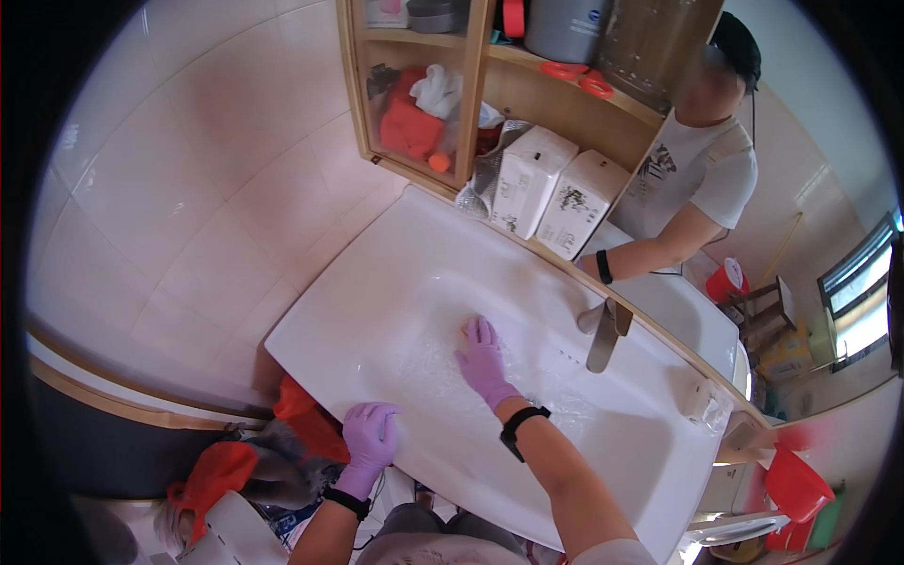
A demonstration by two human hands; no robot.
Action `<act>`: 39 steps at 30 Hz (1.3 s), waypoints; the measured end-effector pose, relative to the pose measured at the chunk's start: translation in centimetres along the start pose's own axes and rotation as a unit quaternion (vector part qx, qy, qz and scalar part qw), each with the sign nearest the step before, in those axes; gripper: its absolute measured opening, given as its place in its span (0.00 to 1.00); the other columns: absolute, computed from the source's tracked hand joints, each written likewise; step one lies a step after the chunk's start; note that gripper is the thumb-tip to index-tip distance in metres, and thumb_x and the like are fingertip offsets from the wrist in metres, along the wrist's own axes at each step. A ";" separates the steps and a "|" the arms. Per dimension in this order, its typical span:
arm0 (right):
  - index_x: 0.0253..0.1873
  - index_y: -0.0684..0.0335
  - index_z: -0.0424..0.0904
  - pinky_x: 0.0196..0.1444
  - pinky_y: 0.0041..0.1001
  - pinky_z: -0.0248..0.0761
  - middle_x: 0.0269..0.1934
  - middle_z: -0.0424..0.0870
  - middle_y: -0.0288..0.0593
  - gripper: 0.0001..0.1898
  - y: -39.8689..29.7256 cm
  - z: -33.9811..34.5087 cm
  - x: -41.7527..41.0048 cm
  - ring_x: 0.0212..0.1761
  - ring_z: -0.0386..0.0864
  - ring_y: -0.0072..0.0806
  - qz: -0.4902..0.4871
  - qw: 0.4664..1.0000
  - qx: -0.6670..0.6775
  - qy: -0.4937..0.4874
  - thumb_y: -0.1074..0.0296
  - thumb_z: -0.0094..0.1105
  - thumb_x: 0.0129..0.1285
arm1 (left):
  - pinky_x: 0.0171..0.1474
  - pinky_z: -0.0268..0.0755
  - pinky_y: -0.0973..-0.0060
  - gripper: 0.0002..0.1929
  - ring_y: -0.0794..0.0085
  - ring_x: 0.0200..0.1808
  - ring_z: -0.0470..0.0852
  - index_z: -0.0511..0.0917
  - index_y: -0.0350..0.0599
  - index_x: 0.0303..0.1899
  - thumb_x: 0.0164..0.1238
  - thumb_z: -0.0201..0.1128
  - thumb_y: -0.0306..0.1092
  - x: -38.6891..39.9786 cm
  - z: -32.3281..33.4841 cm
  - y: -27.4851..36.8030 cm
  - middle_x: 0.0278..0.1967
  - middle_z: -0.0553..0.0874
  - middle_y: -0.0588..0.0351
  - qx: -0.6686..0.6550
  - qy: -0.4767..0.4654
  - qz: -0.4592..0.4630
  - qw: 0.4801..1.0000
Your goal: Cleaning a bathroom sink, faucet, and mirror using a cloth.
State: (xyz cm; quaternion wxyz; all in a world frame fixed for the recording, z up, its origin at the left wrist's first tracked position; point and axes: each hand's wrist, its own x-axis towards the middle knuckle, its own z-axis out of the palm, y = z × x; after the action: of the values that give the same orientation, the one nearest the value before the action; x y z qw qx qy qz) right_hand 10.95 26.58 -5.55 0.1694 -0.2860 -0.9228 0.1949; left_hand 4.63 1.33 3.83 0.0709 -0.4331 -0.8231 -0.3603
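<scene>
Both of my hands wear purple gloves. My right hand (pixel 484 360) reaches into the white washbasin (pixel 438 244), its palm down and fingers against the wet inner surface. A small pinkish bit shows at its fingertips, but what lies under the hand is hidden. At the front left edge, my left hand (pixel 371 432) curls over the basin's rim. Clear water spreads over the bowl around my right hand. A metal faucet (pixel 602 342) stands to the right of that hand, at the back of the basin.
Above the basin hangs a wooden cabinet (pixel 477 92) holding two white tissue packs (pixel 538 176) and red-handled scissors (pixel 595 83). A mirror (pixel 696 296) reflects a person. Red bags (pixel 307 417) lie below left; a red basin (pixel 798 484) stands at right. Tiled wall (pixel 212 176) borders the left side.
</scene>
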 end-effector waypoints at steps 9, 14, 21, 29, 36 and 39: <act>0.75 0.62 0.45 0.73 0.55 0.38 0.75 0.41 0.58 0.36 -4.3 4.3 -0.6 0.76 0.40 0.60 0.001 0.990 0.020 -0.139 0.60 0.46 0.65 | 0.46 0.70 0.62 0.05 0.58 0.37 0.80 0.81 0.52 0.33 0.56 0.58 0.29 0.4 0.0 0.5 0.32 0.83 0.58 -0.007 -0.009 0.000 1.000; 0.72 0.59 0.55 0.74 0.53 0.38 0.75 0.46 0.54 0.29 -3.1 1.2 -5.0 0.77 0.40 0.55 -0.185 0.936 0.012 -0.300 0.62 0.45 0.67 | 0.45 0.70 0.62 0.05 0.58 0.37 0.80 0.81 0.52 0.33 0.57 0.58 0.30 0.3 -0.4 0.1 0.31 0.83 0.58 -0.006 -0.007 0.005 1.000; 0.69 0.55 0.62 0.74 0.45 0.46 0.72 0.55 0.49 0.26 2.9 -5.2 -10.6 0.76 0.49 0.47 -0.273 0.902 0.044 -0.330 0.72 0.46 0.65 | 0.47 0.70 0.62 0.05 0.58 0.37 0.80 0.81 0.52 0.33 0.58 0.58 0.30 0.1 0.0 0.1 0.31 0.83 0.58 -0.006 0.005 0.007 1.000; 0.66 0.60 0.65 0.72 0.45 0.51 0.70 0.59 0.53 0.30 7.6 -7.3 -14.8 0.73 0.55 0.46 -0.152 0.958 -0.136 -0.200 0.74 0.53 0.55 | 0.48 0.69 0.62 0.05 0.59 0.38 0.80 0.82 0.52 0.34 0.58 0.57 0.31 0.1 0.0 0.2 0.33 0.83 0.58 -0.012 -0.001 -0.001 1.000; 0.59 0.63 0.70 0.61 0.40 0.66 0.65 0.66 0.51 0.23 5.3 -8.2 -13.2 0.68 0.63 0.47 -0.089 0.967 -0.091 -0.221 0.70 0.55 0.56 | 0.47 0.70 0.63 0.06 0.60 0.37 0.81 0.82 0.53 0.34 0.58 0.57 0.31 0.2 0.1 0.2 0.32 0.83 0.59 -0.020 -0.004 0.003 1.000; 0.57 0.56 0.76 0.57 0.38 0.70 0.56 0.76 0.47 0.19 3.3 -9.2 -12.4 0.59 0.73 0.46 0.040 0.958 -0.030 -0.281 0.64 0.54 0.60 | 0.46 0.70 0.63 0.06 0.59 0.37 0.81 0.82 0.53 0.34 0.58 0.57 0.30 0.3 -0.2 0.1 0.31 0.84 0.59 -0.014 -0.005 0.003 1.000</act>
State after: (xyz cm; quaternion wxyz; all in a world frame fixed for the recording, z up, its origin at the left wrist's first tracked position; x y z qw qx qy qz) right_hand 26.06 24.17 -1.56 -0.1134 -0.2612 -0.9266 0.2458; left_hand 4.54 1.46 4.13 0.0616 -0.4384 -0.8172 -0.3691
